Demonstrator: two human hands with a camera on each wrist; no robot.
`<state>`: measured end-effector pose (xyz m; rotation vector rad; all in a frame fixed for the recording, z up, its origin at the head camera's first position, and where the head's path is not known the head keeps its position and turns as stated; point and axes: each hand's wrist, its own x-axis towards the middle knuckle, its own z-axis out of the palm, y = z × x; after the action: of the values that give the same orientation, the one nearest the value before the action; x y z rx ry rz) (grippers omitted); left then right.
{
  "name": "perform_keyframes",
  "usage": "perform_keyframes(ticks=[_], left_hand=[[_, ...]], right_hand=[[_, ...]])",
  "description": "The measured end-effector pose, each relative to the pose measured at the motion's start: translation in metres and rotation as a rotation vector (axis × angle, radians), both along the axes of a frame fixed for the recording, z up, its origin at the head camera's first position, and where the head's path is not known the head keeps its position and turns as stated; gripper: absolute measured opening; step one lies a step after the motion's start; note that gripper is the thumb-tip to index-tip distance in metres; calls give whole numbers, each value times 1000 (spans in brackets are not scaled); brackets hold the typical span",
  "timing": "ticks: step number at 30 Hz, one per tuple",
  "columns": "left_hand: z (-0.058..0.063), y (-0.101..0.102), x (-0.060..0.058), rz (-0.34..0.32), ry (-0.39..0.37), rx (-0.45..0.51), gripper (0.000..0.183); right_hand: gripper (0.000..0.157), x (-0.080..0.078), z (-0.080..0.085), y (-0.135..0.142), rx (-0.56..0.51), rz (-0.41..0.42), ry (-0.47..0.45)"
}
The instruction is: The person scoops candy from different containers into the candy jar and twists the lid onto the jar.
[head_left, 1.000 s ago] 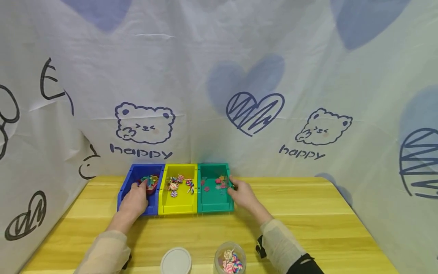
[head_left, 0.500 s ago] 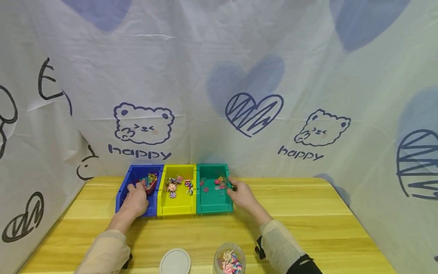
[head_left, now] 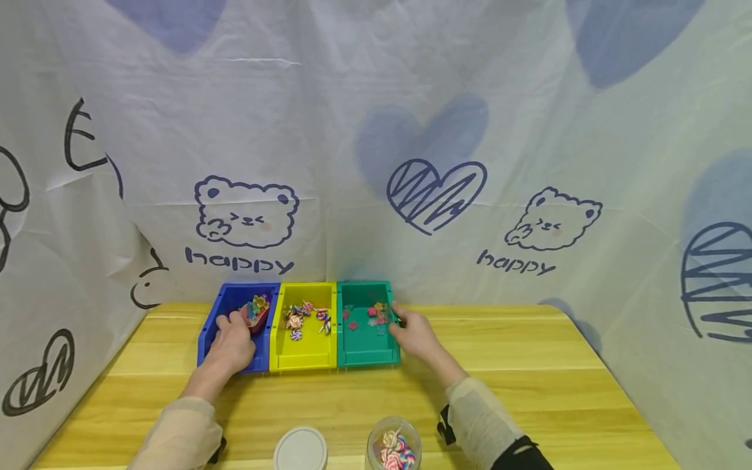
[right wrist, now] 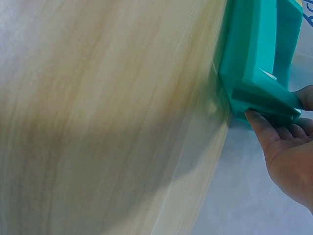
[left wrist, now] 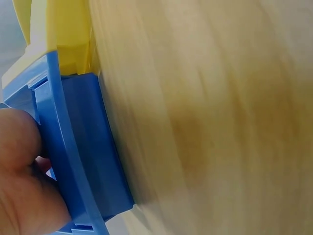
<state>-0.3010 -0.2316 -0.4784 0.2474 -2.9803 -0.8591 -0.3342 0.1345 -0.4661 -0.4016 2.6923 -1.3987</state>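
Observation:
My left hand (head_left: 231,344) reaches into the blue bin (head_left: 207,336) and holds a small red dish (head_left: 258,324), which leans near the bin's right wall. Colourful shiny pieces (head_left: 258,304) fill the dish. In the left wrist view the hand (left wrist: 22,176) hangs over the blue bin's front lip (left wrist: 73,147), and its fingertips are hidden. My right hand (head_left: 416,333) grips the right wall of the green bin (head_left: 369,357). The right wrist view has its thumb (right wrist: 305,97) on top of the rim, with the fingers below and outside.
Between them stands a yellow bin (head_left: 305,359) with several swirl lollipop charms (head_left: 296,321). Small flower-like pieces (head_left: 376,312) lie in the green bin. Near the front edge are a round white lid (head_left: 301,449) and a clear jar (head_left: 376,427) of swirl charms. A printed cloth (head_left: 341,215) hangs behind.
The red dish tips up a little under my left hand, showing more of its side. The hand shifts slightly back toward me. My right hand stays on the green bin.

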Motion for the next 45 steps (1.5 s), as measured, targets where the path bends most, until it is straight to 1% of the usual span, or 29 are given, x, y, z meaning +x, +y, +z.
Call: perform_keyframes(ticks=[4, 7, 17, 25, 29, 31, 38, 45], left_hand=[[-1, -1, 1, 9, 34, 9, 31], [-2, -1, 1, 5, 43, 15, 30], [-1, -3, 1, -16, 31, 22, 29], [-4, -4, 7, -19, 112, 32, 26], [-5, -4, 9, -22, 130, 42, 27], [-5, -5, 9, -21, 130, 35, 27], [-3, -6, 9, -20, 88, -15, 25], [-2, -5, 13, -13, 125, -53, 21]], right_hand=[[56, 0, 1, 0, 6, 0, 4], [56, 0, 1, -1, 7, 2, 2], [55, 0, 0, 0, -2, 1, 10], [55, 2, 1, -1, -7, 7, 4], [55, 2, 2, -1, -13, 8, 7], [56, 2, 2, 0, -16, 9, 6], [55, 0, 1, 1, -10, 2, 5], [56, -1, 1, -1, -8, 10, 4]])
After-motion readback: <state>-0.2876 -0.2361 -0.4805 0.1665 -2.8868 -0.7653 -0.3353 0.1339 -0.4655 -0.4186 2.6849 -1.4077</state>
